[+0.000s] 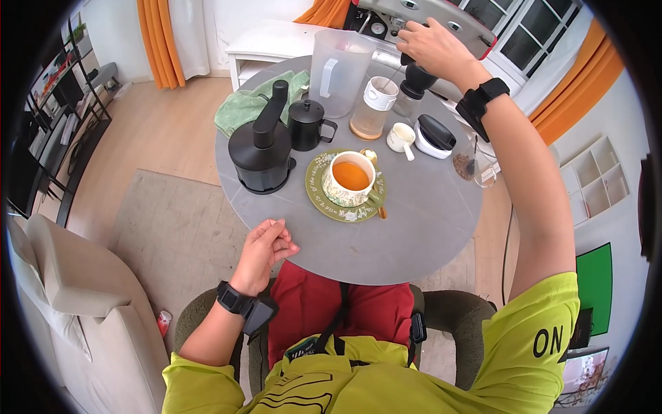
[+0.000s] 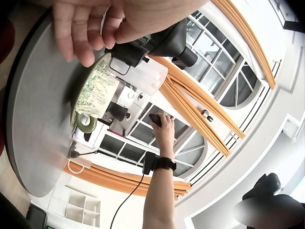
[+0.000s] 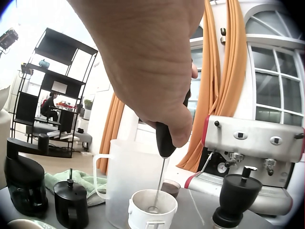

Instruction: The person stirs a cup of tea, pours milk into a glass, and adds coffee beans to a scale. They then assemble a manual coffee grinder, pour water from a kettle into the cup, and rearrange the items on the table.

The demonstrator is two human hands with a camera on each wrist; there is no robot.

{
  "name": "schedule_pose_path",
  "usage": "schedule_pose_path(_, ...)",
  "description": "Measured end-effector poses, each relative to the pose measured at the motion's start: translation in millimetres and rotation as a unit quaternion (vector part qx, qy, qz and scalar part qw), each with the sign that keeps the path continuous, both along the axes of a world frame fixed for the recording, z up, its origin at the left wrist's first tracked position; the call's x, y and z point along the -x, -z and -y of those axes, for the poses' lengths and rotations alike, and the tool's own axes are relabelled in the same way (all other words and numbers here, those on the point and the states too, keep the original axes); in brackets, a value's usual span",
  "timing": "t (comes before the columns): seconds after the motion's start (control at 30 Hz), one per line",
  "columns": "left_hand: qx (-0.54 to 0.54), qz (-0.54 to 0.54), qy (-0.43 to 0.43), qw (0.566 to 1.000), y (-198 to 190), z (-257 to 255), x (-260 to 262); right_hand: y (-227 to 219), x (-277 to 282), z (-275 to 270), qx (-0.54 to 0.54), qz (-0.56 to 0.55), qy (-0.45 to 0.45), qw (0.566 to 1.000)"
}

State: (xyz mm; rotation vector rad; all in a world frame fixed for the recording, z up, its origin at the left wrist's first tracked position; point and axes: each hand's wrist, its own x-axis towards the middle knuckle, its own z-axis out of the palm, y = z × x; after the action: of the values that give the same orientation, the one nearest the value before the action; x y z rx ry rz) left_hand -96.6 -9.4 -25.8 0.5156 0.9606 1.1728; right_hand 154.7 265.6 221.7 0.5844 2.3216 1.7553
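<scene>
My right hand (image 1: 441,52) grips the black handle (image 3: 165,140) of a thin metal whisk wand, whose head (image 3: 153,209) is inside a white-rimmed cup (image 3: 138,214). In the head view this clear-sided cup (image 1: 370,116) stands by a tall translucent pitcher (image 1: 338,86). My left hand (image 1: 265,252) hangs loosely curled and holds nothing, over the table's near-left edge. Closest to it are a patterned cup of orange-brown liquid (image 1: 350,176) on a green saucer (image 1: 318,193) and a black lidded appliance (image 1: 258,155).
On the round grey table (image 1: 427,234) are a small black pot (image 1: 305,127), a green cloth (image 1: 234,107), a small white cup (image 1: 398,137), a black-and-white container (image 1: 435,134), a hand grinder (image 1: 417,81) and a glass vessel (image 1: 464,164). Behind stands an espresso machine (image 3: 255,138).
</scene>
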Motion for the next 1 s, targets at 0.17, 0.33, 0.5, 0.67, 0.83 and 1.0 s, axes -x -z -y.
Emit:
schedule_pose_path(0.17,0.000,0.000,0.000,1.000,0,0,0,2,-3,-1,0.005,-0.004,0.001,1.000)
schedule_pose_path(0.33,-0.002,0.007,-0.011,1.000,0,0,-1,0,-4,1,-0.002,0.002,0.020,1.000)
schedule_pose_path(0.5,-0.004,0.004,-0.008,1.000,0,0,-1,0,-5,2,-0.006,0.002,0.017,1.000)
schedule_pose_path(0.67,0.000,-0.003,0.001,1.000,0,0,-1,-1,-6,9,-0.002,-0.005,0.053,0.999)
schedule_pose_path(0.83,0.000,0.002,-0.003,1.000,2,0,-1,-4,-31,5,0.020,-0.077,0.057,0.995)
schedule_pose_path(1.0,0.004,-0.005,-0.006,1.000,3,0,-2,5,-83,24,0.064,-0.252,0.068,0.963)
